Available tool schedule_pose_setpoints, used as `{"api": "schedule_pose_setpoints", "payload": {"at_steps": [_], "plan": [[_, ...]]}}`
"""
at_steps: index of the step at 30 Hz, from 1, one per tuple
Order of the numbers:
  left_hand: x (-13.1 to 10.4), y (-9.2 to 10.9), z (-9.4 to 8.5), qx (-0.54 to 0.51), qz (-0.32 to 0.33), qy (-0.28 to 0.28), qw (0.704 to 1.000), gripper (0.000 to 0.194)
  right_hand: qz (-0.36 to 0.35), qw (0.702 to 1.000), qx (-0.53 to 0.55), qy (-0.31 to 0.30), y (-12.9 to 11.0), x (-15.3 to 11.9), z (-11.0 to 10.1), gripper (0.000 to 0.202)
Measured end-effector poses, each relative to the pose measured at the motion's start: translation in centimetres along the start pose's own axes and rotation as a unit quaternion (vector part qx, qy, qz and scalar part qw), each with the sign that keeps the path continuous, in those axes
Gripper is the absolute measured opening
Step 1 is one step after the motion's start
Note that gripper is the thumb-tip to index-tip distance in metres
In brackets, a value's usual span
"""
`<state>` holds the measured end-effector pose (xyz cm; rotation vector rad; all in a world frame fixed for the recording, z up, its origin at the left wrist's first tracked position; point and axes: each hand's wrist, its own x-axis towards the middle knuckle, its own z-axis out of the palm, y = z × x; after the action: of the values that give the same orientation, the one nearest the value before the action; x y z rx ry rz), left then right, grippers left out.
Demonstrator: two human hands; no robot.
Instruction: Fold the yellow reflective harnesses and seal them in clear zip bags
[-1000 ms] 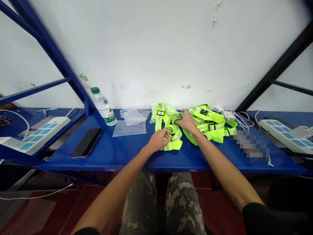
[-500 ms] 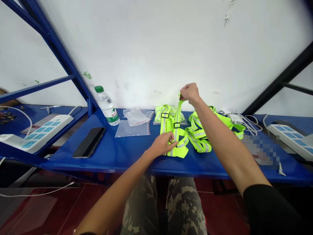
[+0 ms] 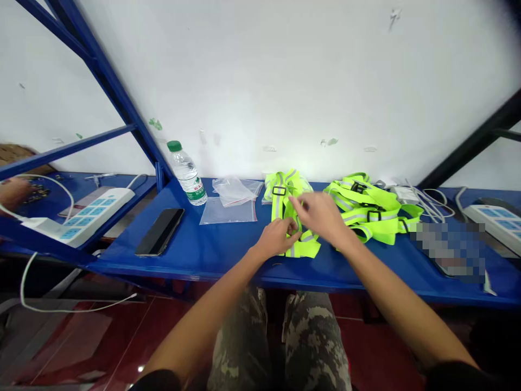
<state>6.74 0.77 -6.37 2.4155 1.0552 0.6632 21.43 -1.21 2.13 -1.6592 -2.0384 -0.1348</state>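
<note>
Neon-yellow reflective straps (image 3: 278, 204) with a black buckle lie on the blue table in front of me. My left hand (image 3: 278, 237) is closed on their lower part, fingers curled over the webbing. Just up and to the right, my right hand (image 3: 319, 214) pinches part of the same straps; motion blurs it and it hides the right side of the webbing. Behind them is a clear bag (image 3: 302, 184) with more yellow material. A tangled pile of similar yellow straps (image 3: 376, 214) with black buckles rests to the right.
On the blue table (image 3: 228, 255) are a water bottle (image 3: 189, 176), a black phone (image 3: 160, 232) and clear zip bags (image 3: 228, 210). Power strips (image 3: 91, 214) lie at both sides, with white cables (image 3: 433, 203) at right. Another person's hand (image 3: 16, 191) shows at far left.
My right hand has come down from the raised strap end to beside my left hand. The view has shifted slightly, and another person's hand has appeared at far left.
</note>
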Motion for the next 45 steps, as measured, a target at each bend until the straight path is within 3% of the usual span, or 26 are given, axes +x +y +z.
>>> {"api": "schedule_pose_setpoints", "payload": {"at_steps": [2,4,8,12,16,20,24,28,32,36,39,42,45], "plan": [[0.1,-0.2,0.1,-0.014,0.002,0.001,1.000,0.016,-0.040,0.998,-0.009,-0.049,-0.5,-4.5,0.4,0.049],[0.1,-0.4,0.1,-0.039,0.003,0.006,0.999,0.016,-0.094,0.994,-0.002,-0.054,-0.1,-7.8,1.4,0.038],[0.3,-0.6,0.4,-0.065,-0.022,0.039,0.997,0.015,-0.170,0.983,0.049,-0.047,2.1,-10.4,3.7,0.043],[0.3,-0.5,0.4,-0.091,-0.041,0.067,0.993,0.021,-0.180,0.980,0.084,-0.033,3.2,-10.4,4.9,0.037],[-0.3,0.2,-0.1,-0.102,-0.062,0.149,0.982,0.021,-0.179,0.979,0.094,-0.038,3.3,-10.0,5.3,0.033],[-1.3,1.1,-0.5,-0.024,-0.056,0.198,0.978,0.019,-0.131,0.981,0.128,-0.057,3.7,-8.7,5.4,0.030],[-0.6,1.1,-0.3,0.056,-0.082,0.191,0.977,0.023,-0.094,0.984,0.135,-0.065,4.1,-6.9,5.7,0.031],[1.7,0.3,-0.5,0.070,-0.136,0.140,0.978,0.026,-0.046,0.978,0.194,-0.060,4.3,-5.8,6.5,0.031],[3.2,-0.2,-0.5,0.101,-0.173,0.092,0.975,0.024,0.012,0.975,0.223,-0.009,4.6,-5.4,7.7,0.030],[3.3,-0.1,-0.3,0.120,-0.204,0.083,0.968,0.020,-0.022,0.991,0.122,0.058,4.7,-5.2,7.9,0.029],[3.1,0.0,-0.1,0.126,-0.187,0.108,0.968,0.019,-0.049,0.993,0.063,0.088,4.5,-5.5,7.3,0.028],[3.2,-0.2,0.0,0.122,-0.179,0.118,0.969,0.020,-0.117,0.990,0.066,0.052,4.2,-6.4,6.7,0.025],[3.5,-0.6,0.2,0.090,-0.205,0.101,0.969,0.018,-0.171,0.983,0.067,0.005,4.2,-7.1,6.2,0.039]]}}
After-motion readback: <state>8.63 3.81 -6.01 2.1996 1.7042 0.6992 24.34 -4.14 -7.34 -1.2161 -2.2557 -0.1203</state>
